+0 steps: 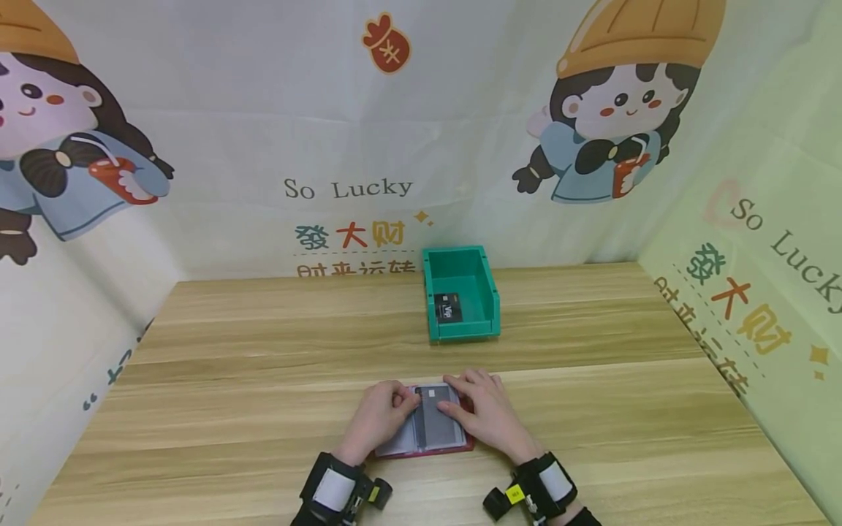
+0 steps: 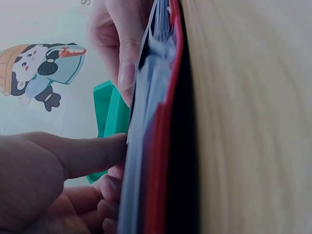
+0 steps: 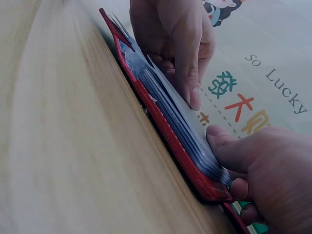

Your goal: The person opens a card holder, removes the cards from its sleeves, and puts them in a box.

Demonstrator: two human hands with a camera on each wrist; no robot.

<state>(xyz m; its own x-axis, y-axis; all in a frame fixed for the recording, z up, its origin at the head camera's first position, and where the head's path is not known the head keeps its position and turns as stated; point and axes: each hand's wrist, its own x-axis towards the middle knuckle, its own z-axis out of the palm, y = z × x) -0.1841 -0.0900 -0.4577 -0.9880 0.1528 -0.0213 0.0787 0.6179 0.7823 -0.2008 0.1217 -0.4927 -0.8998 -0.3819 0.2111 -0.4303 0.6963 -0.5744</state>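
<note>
A: Where's the grey card (image 1: 439,431)?
B: On the right-hand page of the spread holder (image 3: 168,136), on the table (image 1: 263,351) close in front of the person. It sits between the two hands.

A: Long axis?
B: Points away from the person, roughly toward the bin (image 1: 465,331). Chip end is the far one, and both hands work at that end.

A: Which hand is nearer?
B: Neither, both are in contact. Left hand (image 1: 380,418) is on the card's inner edge, by the fold. Right hand (image 1: 487,413) comes in from the outer side.

A: Left state?
B: Fingers curled, thumb and finger pinching the card's far inner corner. Can't tell if the clear sleeve is caught in the pinch too.

A: Right?
B: Gripping the holder. Thumb lies over the card face, fingers hook round the outer edge of the cover; right wrist view shows that best.

A: Is the card fully in the sleeve?
B: Can't tell from these angles.

A: Holder's attitude?
B: Lies spread, red cover down, page stack between cover and card.

A: Bin?
B: Green, beyond the hands, apart from both. Black Vip card (image 1: 449,308) inside, by its left wall.
</note>
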